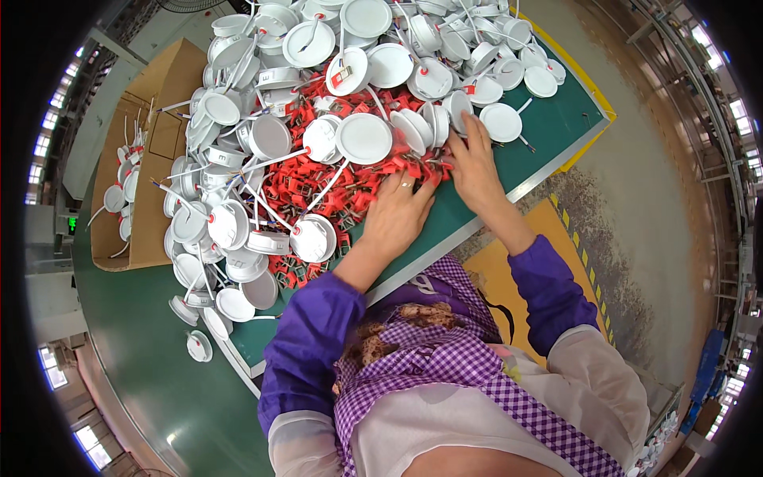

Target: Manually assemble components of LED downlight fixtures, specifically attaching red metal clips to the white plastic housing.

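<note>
My left hand (397,213), with a ring on one finger, reaches into the near edge of a heap of small red clips (350,195) with metal parts. Its fingers are stretched out, and their tips are partly hidden among the clips. To its right, my right hand (479,173) has its fingers extended and apart. Those fingertips are against a white round lamp housing (458,110) at the side of the pile. Several more white lamp housings (364,138) with cable tails lie on and around the clips. Neither hand visibly grips anything.
The green worktop (552,131) has a metal edge on my side. A large mound of lamp housings (310,44) covers its far and left parts. A cardboard box (159,151) at the left holds more housings. One loose housing (199,346) lies on the green surface beyond the left edge.
</note>
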The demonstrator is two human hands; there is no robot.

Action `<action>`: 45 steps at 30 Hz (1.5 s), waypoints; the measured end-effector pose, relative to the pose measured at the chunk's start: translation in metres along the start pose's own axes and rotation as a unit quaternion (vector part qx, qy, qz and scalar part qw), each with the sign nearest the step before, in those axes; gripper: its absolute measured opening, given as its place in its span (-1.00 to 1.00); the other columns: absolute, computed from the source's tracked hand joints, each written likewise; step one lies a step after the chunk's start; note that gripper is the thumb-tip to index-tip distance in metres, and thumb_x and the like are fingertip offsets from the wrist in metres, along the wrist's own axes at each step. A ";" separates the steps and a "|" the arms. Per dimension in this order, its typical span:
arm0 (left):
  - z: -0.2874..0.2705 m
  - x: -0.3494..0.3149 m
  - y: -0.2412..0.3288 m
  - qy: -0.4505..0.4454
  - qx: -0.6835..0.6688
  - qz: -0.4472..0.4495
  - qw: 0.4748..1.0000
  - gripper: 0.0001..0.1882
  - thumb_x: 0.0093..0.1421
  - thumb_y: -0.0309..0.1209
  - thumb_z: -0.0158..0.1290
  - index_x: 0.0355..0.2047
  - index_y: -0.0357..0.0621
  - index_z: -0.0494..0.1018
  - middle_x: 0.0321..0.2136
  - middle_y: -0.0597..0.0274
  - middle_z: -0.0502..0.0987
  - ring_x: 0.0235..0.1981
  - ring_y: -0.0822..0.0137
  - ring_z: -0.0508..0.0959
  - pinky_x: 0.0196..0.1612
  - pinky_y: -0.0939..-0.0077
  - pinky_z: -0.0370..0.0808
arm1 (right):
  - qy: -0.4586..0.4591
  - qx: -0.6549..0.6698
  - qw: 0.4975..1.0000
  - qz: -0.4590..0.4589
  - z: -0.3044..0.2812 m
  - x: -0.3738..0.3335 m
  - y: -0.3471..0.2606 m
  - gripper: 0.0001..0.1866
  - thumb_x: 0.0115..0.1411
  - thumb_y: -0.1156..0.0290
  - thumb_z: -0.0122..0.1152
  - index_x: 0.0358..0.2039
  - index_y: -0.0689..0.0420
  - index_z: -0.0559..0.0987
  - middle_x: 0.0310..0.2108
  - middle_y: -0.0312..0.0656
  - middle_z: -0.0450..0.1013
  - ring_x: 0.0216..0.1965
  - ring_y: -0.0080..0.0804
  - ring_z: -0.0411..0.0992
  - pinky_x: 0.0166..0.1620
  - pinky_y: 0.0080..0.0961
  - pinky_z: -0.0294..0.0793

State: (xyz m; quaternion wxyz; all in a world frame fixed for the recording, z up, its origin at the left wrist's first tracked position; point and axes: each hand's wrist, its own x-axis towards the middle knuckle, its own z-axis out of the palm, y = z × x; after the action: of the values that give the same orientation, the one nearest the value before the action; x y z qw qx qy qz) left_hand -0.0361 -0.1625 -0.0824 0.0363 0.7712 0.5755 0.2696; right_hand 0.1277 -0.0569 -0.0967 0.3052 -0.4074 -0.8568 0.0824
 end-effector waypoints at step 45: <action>-0.002 -0.011 -0.008 0.023 -0.086 -0.066 0.994 -0.67 0.05 -0.58 0.04 -0.14 -0.16 0.54 -0.02 -0.14 0.40 0.00 -0.09 0.44 0.02 0.17 0.45 | 0.046 0.028 0.998 0.020 0.002 0.010 -0.035 -0.14 -0.06 0.54 0.21 0.33 0.00 0.23 0.30 0.13 0.07 0.30 0.15 0.05 0.27 -0.02 0.08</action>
State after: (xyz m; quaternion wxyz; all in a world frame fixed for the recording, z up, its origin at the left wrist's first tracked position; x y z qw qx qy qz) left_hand -0.0461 -0.1700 -0.0876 0.1074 0.7194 0.6002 0.3327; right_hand 0.0993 -0.0721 -0.0806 0.3542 -0.4188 -0.8309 0.0934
